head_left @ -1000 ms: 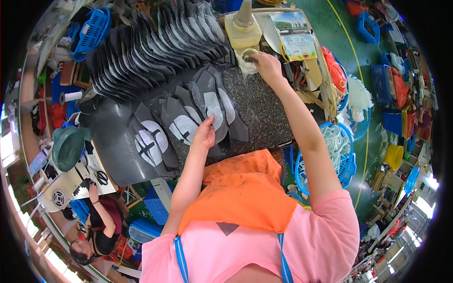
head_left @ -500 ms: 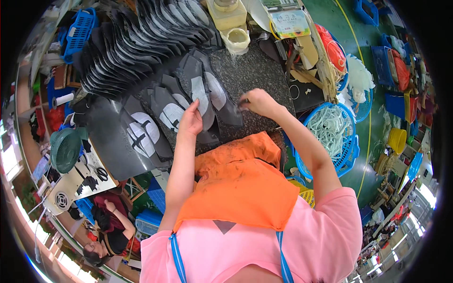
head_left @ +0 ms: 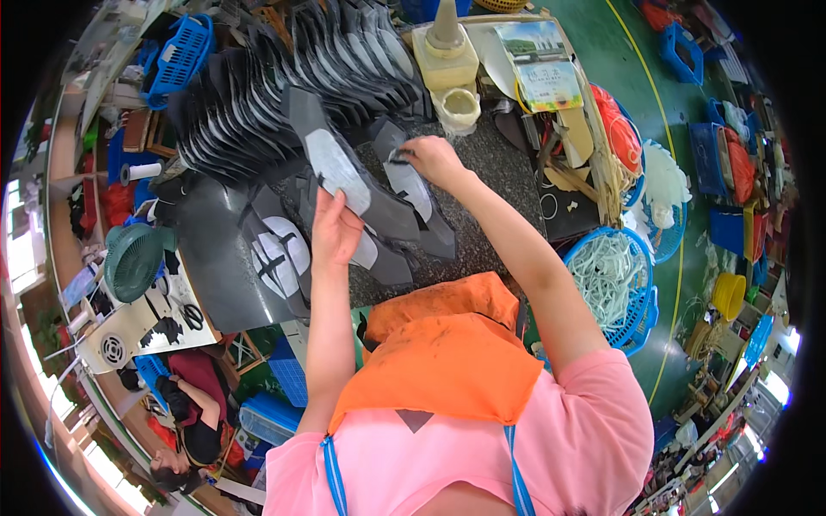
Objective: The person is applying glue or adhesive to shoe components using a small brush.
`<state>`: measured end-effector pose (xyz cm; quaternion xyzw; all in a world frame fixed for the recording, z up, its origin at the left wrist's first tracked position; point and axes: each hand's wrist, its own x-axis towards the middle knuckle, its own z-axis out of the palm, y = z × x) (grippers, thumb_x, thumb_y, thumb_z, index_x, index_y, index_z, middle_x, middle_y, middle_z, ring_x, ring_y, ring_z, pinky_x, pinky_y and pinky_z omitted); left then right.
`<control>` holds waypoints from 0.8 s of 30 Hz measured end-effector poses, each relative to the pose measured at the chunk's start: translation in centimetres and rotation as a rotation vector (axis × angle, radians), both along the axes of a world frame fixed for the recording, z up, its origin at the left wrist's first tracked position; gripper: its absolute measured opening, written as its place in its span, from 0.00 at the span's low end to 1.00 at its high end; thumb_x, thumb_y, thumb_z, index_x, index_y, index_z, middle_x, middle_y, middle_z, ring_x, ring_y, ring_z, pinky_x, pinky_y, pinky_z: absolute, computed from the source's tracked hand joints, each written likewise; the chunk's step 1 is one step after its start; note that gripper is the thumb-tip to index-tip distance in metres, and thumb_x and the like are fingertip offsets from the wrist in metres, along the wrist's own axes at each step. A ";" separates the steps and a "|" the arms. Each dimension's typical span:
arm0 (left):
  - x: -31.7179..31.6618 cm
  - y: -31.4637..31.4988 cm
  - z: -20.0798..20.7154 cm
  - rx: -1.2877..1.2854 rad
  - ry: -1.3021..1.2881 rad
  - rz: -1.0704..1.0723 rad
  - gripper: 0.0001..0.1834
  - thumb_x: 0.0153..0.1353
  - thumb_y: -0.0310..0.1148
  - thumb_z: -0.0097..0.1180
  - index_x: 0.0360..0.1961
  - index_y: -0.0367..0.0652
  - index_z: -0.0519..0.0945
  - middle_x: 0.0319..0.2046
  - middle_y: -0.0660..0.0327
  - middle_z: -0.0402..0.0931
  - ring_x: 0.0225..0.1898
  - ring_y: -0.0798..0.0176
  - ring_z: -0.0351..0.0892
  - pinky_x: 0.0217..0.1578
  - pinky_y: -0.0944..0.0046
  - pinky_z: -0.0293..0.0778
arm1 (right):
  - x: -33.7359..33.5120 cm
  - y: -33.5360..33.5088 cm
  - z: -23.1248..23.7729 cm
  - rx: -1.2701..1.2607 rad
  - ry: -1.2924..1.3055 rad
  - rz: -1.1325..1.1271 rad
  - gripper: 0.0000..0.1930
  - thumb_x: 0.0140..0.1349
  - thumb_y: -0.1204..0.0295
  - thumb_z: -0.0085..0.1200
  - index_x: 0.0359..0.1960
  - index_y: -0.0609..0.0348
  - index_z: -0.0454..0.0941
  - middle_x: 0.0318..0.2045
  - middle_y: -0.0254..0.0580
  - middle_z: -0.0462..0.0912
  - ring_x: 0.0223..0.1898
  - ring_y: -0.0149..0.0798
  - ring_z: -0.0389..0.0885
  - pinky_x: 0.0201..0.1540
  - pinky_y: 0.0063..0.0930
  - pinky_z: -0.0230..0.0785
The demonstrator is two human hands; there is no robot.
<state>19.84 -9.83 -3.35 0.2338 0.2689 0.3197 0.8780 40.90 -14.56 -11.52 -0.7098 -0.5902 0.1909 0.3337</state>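
Observation:
My left hand (head_left: 337, 228) is closed on a long dark grey cut piece (head_left: 391, 211) with a pale grey patch, tilted above the worktop. A similar piece (head_left: 440, 236) lies on the dark speckled worktop (head_left: 490, 189) just to its right. Over that piece's pale patch, my right hand (head_left: 434, 161) pinches a small black strip (head_left: 400, 156) between thumb and fingers. More such pieces (head_left: 280, 249) lie overlapped to the left, some with black strips crossing their pale patches. Part of the stack under my left hand is hidden.
A long row of dark pieces (head_left: 258, 107) stands packed at the back left. Behind my right hand are a pale container with a cone (head_left: 445, 60) and a crusted cup (head_left: 458, 110). At right stands a blue basket of white strips (head_left: 645, 297). Another person (head_left: 202, 430) sits at lower left.
My left hand has lifted a patched piece off the others, turning it toward the back left. My right hand has moved up and left, from beside the pieces to over a patch.

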 end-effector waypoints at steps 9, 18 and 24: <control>0.7 -5.5 -10.9 -0.114 0.454 -0.161 0.19 0.54 0.24 0.53 0.48 0.37 0.66 0.42 0.59 0.71 0.44 0.65 0.71 0.47 0.66 0.66 | 6.2 0.4 6.4 -0.159 -0.255 -0.458 0.09 0.49 0.68 0.49 0.26 0.60 0.75 0.28 0.51 0.78 0.33 0.52 0.76 0.36 0.43 0.68; 2.3 -2.0 -9.9 -0.248 0.451 -0.199 0.18 0.48 0.25 0.56 0.42 0.34 0.70 0.35 0.59 0.75 0.37 0.63 0.76 0.37 0.63 0.73 | 11.7 2.4 5.3 -0.387 -0.065 -0.311 0.28 0.40 0.50 0.60 0.34 0.63 0.77 0.30 0.55 0.78 0.35 0.51 0.77 0.38 0.41 0.66; 3.3 -0.5 -3.9 -0.375 0.271 -0.008 0.20 0.46 0.24 0.57 0.44 0.38 0.70 0.35 0.60 0.75 0.37 0.64 0.76 0.39 0.63 0.73 | 10.5 -3.2 6.1 -0.135 0.031 -0.612 0.24 0.53 0.51 0.52 0.31 0.65 0.75 0.24 0.44 0.77 0.29 0.39 0.75 0.35 0.29 0.65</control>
